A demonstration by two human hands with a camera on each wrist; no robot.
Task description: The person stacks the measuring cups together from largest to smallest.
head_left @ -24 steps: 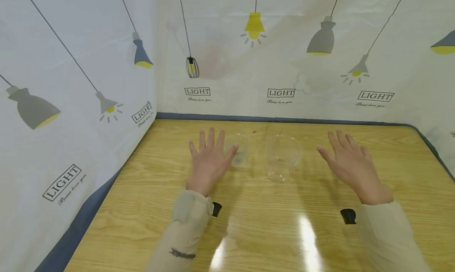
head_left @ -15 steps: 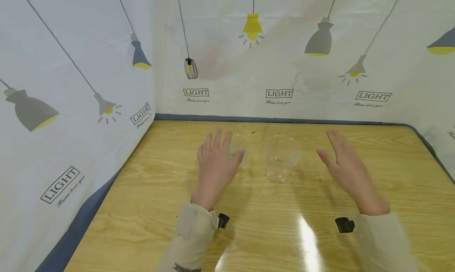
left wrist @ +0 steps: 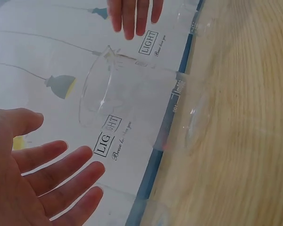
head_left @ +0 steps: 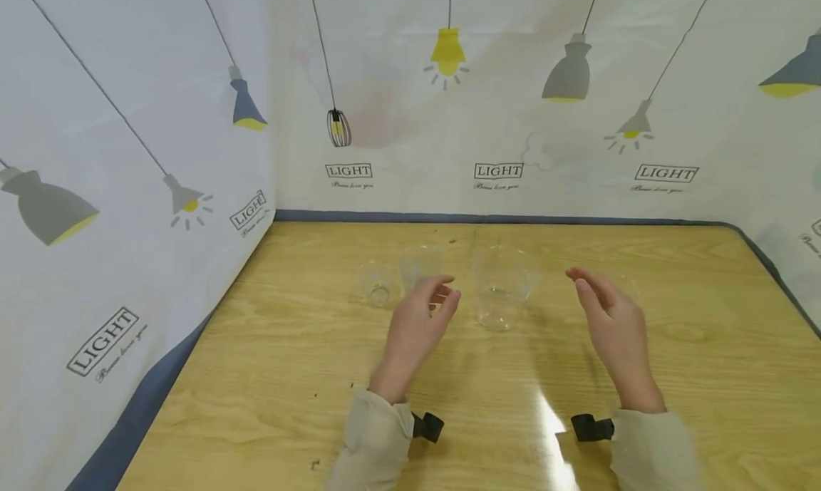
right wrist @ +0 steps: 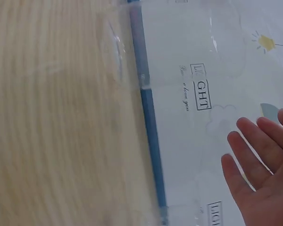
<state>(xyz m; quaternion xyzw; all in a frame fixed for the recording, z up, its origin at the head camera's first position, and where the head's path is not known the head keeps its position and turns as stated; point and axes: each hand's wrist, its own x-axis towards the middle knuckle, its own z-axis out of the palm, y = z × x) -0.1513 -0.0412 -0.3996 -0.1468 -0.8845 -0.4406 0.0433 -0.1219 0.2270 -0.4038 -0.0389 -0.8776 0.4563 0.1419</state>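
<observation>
A large clear beaker [head_left: 503,295] stands upright on the wooden table between my two hands; printed volume marks show on its wall in the left wrist view [left wrist: 179,92]. To its left, in the head view, my left hand [head_left: 420,327] hovers with loosely bent fingers, holding nothing. Partly behind that hand is a second clear beaker [head_left: 420,259], and a smaller clear vessel [head_left: 377,286] stands further left. My right hand [head_left: 612,327] hovers right of the large beaker, palm turned inward, nothing in its grasp. Faint outlines of another clear vessel [head_left: 625,284] show behind it.
A white curtain [head_left: 410,135] printed with lamps encloses the back and left of the wooden table [head_left: 256,377], with a blue band along the edge. Black wrist mounts [head_left: 430,427] jut inward from both sleeves. Bright glare lies on the near tabletop.
Both hands have drawn nearer to the body and turned palms inward, fingers going from spread to loosely bent. The left hand has also shifted right, uncovering the smaller vessel. The large beaker stays put.
</observation>
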